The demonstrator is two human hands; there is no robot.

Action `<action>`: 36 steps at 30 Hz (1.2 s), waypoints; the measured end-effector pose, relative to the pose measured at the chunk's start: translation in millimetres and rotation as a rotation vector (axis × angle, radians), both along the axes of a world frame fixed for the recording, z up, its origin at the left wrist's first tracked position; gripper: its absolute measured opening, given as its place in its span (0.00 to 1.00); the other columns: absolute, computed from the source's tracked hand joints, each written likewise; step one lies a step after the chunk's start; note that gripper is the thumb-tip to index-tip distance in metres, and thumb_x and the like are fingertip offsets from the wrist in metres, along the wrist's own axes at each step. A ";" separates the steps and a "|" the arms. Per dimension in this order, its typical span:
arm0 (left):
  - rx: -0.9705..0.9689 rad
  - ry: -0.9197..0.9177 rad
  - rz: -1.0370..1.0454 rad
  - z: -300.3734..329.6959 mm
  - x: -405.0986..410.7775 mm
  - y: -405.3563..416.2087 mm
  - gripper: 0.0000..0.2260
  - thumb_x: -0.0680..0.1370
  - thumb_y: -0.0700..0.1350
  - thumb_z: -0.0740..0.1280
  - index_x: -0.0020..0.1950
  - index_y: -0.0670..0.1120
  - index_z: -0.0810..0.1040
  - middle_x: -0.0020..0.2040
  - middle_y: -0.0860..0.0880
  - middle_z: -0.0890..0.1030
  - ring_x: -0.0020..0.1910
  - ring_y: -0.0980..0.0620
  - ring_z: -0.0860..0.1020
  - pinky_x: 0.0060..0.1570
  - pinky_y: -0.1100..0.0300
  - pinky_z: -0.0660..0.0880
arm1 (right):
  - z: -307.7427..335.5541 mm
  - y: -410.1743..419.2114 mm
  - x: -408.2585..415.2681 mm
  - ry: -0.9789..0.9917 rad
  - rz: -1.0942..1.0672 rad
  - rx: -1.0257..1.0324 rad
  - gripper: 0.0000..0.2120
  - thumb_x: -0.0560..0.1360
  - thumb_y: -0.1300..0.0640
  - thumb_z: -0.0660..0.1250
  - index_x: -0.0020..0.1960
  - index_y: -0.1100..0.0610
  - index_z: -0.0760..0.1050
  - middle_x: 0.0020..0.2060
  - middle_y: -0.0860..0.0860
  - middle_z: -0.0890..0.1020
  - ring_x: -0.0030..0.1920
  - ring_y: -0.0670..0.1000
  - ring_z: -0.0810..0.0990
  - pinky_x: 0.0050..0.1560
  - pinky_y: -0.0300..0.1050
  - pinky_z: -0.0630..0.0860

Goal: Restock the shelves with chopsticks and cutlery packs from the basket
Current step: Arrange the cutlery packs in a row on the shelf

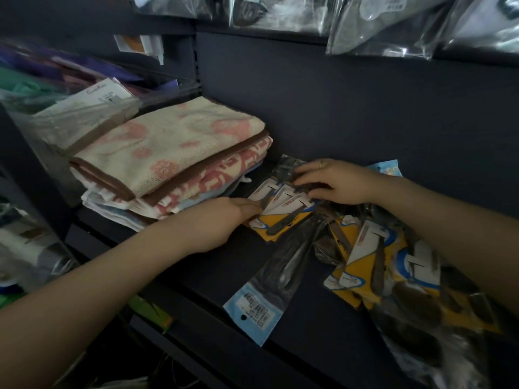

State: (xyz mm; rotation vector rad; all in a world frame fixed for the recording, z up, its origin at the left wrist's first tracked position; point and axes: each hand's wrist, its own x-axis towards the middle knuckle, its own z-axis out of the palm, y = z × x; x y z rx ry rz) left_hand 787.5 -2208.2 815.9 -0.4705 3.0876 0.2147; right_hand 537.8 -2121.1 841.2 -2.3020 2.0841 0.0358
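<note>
On the dark shelf [213, 273] lies a small fanned stack of cutlery packs [283, 210] with yellow and white cards. My left hand [222, 221] pinches the stack's left edge with curled fingers. My right hand [335, 181] lies over the stack's far side, fingers bent on top and thumb tucked against the cards. A long clear pack with a blue header [262, 279] lies diagonally in front of the stack. To the right, several more cutlery packs [393, 272] form a loose pile under my right forearm. No basket is in view.
Folded pink-and-cream towels [168, 155] are stacked just left of the cutlery packs. Bagged goods [81, 108] sit further left. Clear plastic bags [387, 26] hang from above at the back right. The shelf's front edge [196, 313] runs diagonally below my left forearm.
</note>
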 end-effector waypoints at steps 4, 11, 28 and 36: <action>0.013 0.007 -0.042 -0.8 3.1 5.5 0.29 0.77 0.32 0.55 0.74 0.54 0.56 0.77 0.54 0.54 0.73 0.55 0.59 0.69 0.64 0.59 | 12.5 8.8 1.9 0.069 0.032 0.088 0.20 0.75 0.57 0.65 0.67 0.50 0.71 0.67 0.48 0.73 0.67 0.48 0.69 0.66 0.39 0.61; 0.052 0.029 -0.014 0.4 -2.6 7.8 0.20 0.81 0.43 0.54 0.74 0.52 0.60 0.75 0.52 0.61 0.72 0.53 0.62 0.70 0.60 0.60 | 2.9 3.3 6.9 0.212 -0.189 -0.068 0.23 0.75 0.52 0.65 0.69 0.52 0.67 0.64 0.53 0.73 0.64 0.54 0.70 0.62 0.50 0.69; -0.174 0.013 0.018 1.6 -3.9 10.5 0.35 0.73 0.67 0.50 0.70 0.45 0.67 0.71 0.46 0.66 0.64 0.46 0.72 0.61 0.53 0.71 | -15.1 -9.2 7.9 -0.481 -0.759 -0.584 0.12 0.77 0.67 0.58 0.54 0.64 0.79 0.54 0.60 0.81 0.54 0.59 0.79 0.54 0.46 0.73; -0.070 -0.004 -0.049 0.8 2.4 6.5 0.20 0.82 0.47 0.53 0.74 0.52 0.57 0.77 0.48 0.53 0.74 0.50 0.58 0.70 0.65 0.54 | -21.7 -25.6 15.8 -0.659 -0.920 -0.510 0.11 0.74 0.65 0.65 0.56 0.65 0.75 0.54 0.63 0.79 0.53 0.61 0.79 0.56 0.55 0.78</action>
